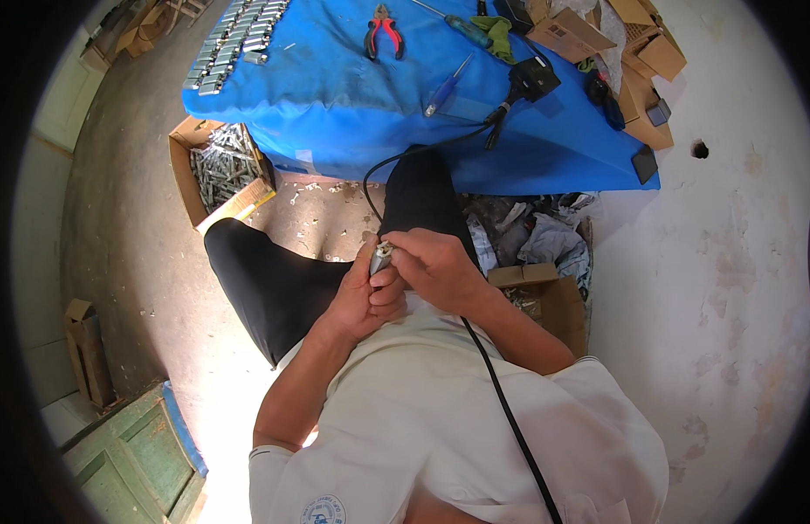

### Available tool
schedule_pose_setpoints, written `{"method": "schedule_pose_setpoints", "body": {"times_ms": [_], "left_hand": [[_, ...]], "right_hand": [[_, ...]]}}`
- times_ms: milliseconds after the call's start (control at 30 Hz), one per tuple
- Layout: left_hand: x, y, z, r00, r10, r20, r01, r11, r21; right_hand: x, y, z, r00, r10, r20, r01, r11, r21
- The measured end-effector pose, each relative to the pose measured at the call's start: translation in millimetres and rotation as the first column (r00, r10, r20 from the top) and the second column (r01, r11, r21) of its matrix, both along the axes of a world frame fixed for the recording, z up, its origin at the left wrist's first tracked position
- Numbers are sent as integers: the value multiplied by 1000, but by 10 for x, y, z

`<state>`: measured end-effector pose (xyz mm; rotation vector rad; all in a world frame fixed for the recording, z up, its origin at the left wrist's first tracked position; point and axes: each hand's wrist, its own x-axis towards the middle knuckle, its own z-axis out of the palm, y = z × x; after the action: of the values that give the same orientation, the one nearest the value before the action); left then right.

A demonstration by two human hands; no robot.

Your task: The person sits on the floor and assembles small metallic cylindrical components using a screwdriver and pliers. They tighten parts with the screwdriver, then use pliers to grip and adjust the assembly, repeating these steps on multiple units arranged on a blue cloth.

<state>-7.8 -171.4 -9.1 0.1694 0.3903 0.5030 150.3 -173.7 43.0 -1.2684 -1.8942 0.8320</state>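
Note:
Above my lap I hold a small silver metal part [381,258] with a brass-coloured upper end; its exact kind is too small to make out. My left hand [352,301] is closed round its body, with the thumb along one side and the fingers curled underneath. At the upper end, the thumb and fingers of my right hand [440,271] pinch the part, hiding some of it. Similar-looking silver metal parts [237,39] lie in tight rows on the far left of the blue-covered table [326,96].
Red-handled pliers [383,35], a blue screwdriver [446,87] and a green-handled screwdriver [468,31] lie on the table. A black cable [376,179] hangs toward my lap from a black plug-like block [534,79]. Below stand a carton [185,179] of metal pieces and another box [562,310].

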Motion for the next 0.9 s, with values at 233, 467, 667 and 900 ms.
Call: {"method": "schedule_pose_setpoints", "body": {"times_ms": [233, 467, 667, 900], "left_hand": [[34, 11, 37, 999, -2, -34, 1, 1000, -27], [30, 22, -17, 1000, 8, 9, -8, 998, -64], [37, 39, -37, 1000, 23, -10, -24, 999, -49], [54, 35, -34, 997, 56, -59, -57, 998, -7]], "right_hand": [[2, 11, -65, 999, -49, 18, 49, 998, 27], [5, 48, -45, 997, -78, -20, 75, 991, -111], [1, 54, -9, 997, -72, -35, 65, 984, -166], [5, 37, 14, 991, -27, -129, 0, 980, -198]]}}
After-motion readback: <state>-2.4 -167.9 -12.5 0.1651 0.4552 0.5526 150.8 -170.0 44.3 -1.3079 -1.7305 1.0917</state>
